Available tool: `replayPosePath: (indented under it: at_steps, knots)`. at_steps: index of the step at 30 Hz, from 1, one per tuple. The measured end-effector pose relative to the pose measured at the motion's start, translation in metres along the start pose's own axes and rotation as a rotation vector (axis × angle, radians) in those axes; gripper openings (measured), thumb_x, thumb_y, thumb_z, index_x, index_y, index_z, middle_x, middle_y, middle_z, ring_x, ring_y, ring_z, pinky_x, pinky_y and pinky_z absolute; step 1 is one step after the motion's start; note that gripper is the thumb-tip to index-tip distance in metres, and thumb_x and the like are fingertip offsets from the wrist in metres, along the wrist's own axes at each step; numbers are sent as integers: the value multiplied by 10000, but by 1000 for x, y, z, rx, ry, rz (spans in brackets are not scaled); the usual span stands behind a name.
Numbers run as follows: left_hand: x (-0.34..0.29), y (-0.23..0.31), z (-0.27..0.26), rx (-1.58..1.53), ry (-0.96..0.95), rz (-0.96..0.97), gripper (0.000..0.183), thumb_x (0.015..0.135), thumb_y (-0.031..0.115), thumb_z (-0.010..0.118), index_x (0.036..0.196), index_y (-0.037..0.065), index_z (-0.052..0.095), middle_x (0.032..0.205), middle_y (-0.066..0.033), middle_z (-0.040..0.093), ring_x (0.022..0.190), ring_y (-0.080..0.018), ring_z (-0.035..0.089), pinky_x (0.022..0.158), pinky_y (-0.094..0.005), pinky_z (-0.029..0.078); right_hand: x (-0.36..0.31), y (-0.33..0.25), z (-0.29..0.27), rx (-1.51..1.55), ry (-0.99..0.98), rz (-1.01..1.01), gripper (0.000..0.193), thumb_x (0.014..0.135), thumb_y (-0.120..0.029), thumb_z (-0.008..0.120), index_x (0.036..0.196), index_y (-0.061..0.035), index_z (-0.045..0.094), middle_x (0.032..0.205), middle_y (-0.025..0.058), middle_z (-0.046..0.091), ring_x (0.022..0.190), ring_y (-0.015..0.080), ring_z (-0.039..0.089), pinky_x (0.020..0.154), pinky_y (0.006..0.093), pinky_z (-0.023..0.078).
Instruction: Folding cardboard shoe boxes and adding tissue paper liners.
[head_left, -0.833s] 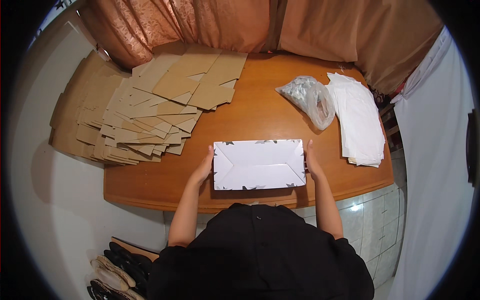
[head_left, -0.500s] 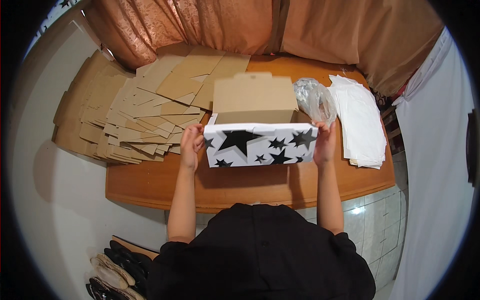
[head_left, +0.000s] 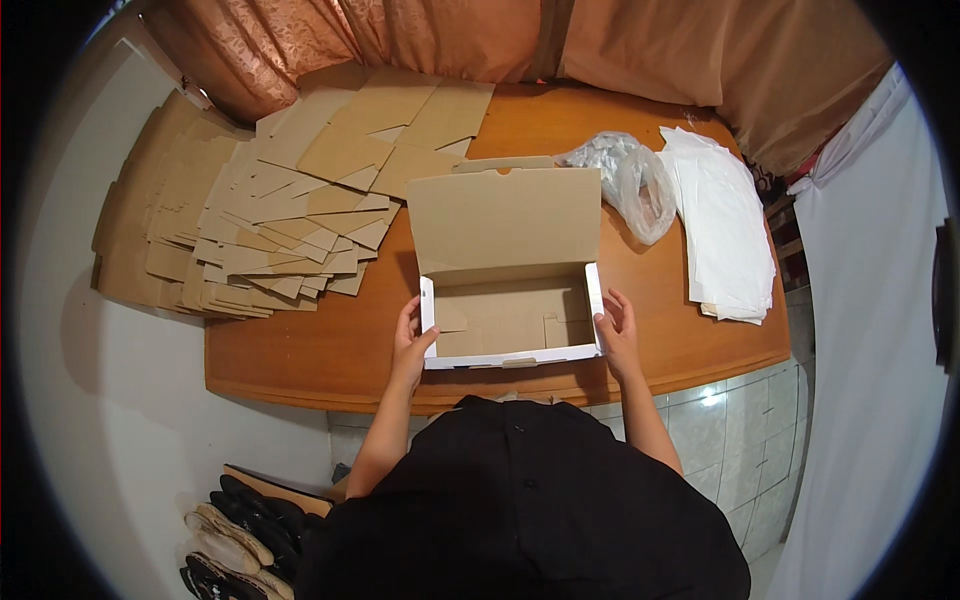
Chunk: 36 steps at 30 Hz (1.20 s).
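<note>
A shoebox-shaped cardboard box (head_left: pixel 512 365) sits near the front edge of the wooden table, its lid (head_left: pixel 505 218) raised and leaning away from me. Plain brown cardboard lines the inside, which holds nothing, while the narrow rims show white. My left hand (head_left: pixel 410 345) grips the left wall, thumb over the rim and fingers along the outside. At the opposite wall, my right hand (head_left: pixel 618 335) holds on with the thumb at the rim, its other fingers outside. The box's patterned front is hidden from this angle.
Overlapping flat cardboard blanks (head_left: pixel 290 200) cover the table's left side. Behind the box to the right lies a clear plastic bag (head_left: pixel 640 195), beside a stack of white paper sheets (head_left: pixel 718 230). Several shoes (head_left: pixel 235 540) lie at lower left. Curtains (head_left: pixel 640 50) hang behind the wooden table (head_left: pixel 300 365).
Both hands have brought the box nearer to me and tipped it level, so its inside now faces up. The star-patterned front has turned out of sight.
</note>
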<state>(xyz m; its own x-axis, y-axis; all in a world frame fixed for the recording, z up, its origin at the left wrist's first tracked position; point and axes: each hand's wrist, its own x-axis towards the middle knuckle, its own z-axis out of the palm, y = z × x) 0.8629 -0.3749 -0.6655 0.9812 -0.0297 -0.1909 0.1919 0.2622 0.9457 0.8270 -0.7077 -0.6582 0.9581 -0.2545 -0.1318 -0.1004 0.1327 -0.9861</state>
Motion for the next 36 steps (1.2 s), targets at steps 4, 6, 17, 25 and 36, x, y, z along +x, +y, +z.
replayPosePath:
  at_steps: [4,6,17,25,36]
  knots:
    - [11,4,0,232,-102,114,696,820,-5,511,1433,34,185,1454,-165,274,1329,-258,307,1071,-331,246,5,-18,0,-86,-45,-67,418,852,-7,543,1249,-65,428,1199,123,522,948,141,562,787,256,465]
    - [11,14,2,468,-131,100,689,836,20,512,1438,38,178,1447,-172,294,1320,-250,326,1065,-330,259,8,-19,-2,-318,-68,-92,352,831,28,529,1171,-46,476,1162,149,535,933,166,578,769,269,469]
    - [-29,60,5,1124,-242,857,274,789,187,653,1040,84,613,995,-64,604,963,-233,568,879,-405,373,-29,-51,12,-881,-105,-678,169,778,-102,634,944,-79,616,1074,131,578,1078,278,525,941,446,361]
    - [-40,37,12,1334,-316,854,221,790,264,676,974,141,668,893,12,626,901,-149,602,997,-514,195,-45,-29,7,-1179,-349,-705,208,765,-126,678,965,-152,624,978,-15,627,1131,200,536,1035,560,190]
    - [-23,61,15,1430,-659,491,219,875,307,563,971,125,641,950,-38,643,1001,-178,588,1041,-553,188,-13,-84,30,-1275,-692,-565,182,846,-191,581,1006,-115,622,1067,36,610,1176,202,497,1031,610,224]
